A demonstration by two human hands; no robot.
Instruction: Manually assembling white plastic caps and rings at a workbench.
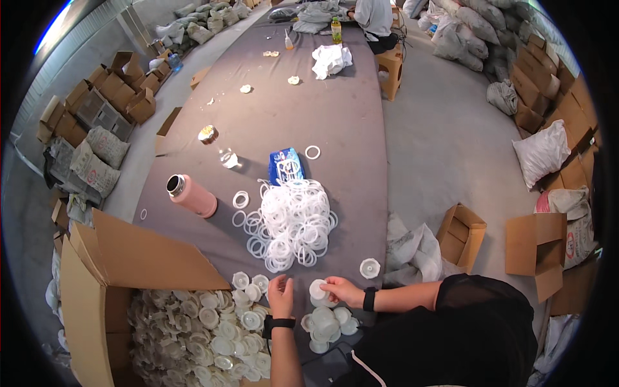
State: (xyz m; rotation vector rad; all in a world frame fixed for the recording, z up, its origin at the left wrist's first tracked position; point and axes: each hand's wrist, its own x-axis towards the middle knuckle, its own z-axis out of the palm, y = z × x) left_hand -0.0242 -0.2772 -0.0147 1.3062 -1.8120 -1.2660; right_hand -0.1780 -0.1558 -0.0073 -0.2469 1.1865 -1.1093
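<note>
My right hand pinches a round white plastic cap over a small heap of similar caps at the table's near edge. To its left, my left hand is raised with thumb and fingers slightly apart, and nothing shows in it. Beside that hand lie several loose white caps, next to a large open carton filled with caps. Ahead of both hands spreads a pile of thin white plastic rings. One cap lies apart at the right edge.
A pink bottle without its lid, a clear glass and a blue packet stand or lie on the grey-covered table. Far off, a person sits at the table. Cartons and sacks line the floor.
</note>
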